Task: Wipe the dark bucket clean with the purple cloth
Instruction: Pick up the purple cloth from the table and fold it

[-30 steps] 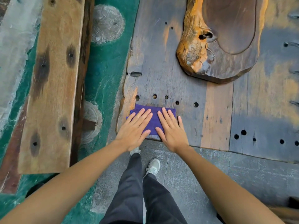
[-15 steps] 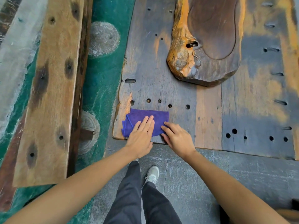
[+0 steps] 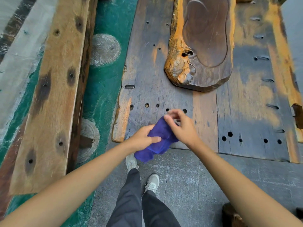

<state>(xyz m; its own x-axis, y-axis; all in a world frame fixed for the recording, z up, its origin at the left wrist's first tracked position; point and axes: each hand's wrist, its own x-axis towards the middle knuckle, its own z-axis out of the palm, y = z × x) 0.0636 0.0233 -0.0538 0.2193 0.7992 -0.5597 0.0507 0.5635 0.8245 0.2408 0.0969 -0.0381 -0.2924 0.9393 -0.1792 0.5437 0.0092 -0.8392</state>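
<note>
My left hand [image 3: 142, 139] and right hand [image 3: 182, 126] both grip the purple cloth [image 3: 157, 141], bunched above the worktop [image 3: 164, 89] edge at 6 o'clock. No bucket shows; wiping hasn't begun, I judge.

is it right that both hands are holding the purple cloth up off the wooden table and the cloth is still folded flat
Not quite. The head view shows the left hand and right hand holding the purple cloth up off the wooden table, but it is bunched and drooping, not folded flat.
</note>
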